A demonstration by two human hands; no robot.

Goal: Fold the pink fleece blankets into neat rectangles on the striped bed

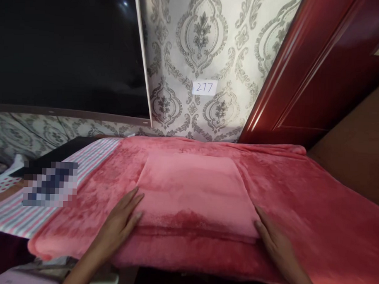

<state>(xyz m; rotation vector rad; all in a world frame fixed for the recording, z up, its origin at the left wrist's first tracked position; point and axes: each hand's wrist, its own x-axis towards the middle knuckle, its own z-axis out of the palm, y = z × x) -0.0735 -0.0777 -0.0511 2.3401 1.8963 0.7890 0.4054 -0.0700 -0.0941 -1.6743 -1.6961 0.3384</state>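
A folded pink plush cloth [194, 179] lies flat in a rough rectangle, its layered front fold facing me. Under it is a coral-red plush blanket [314, 212] spread over the table. My left hand [121, 216] rests at the left edge of the folded cloth, fingers stretched out and a little apart. At the opposite edge, near the front right corner, my right hand [273, 234] touches the cloth's side with its fingers extended. Neither hand grips the fabric.
A striped cloth [97, 153] with a pixelated patch lies on the left. A dark screen [68, 50] stands behind it. Patterned wallpaper [201, 39] bears a paper marked 277 [204, 87]. A dark red wooden panel [304, 67] leans at the right. The blanket hangs over the front edge.
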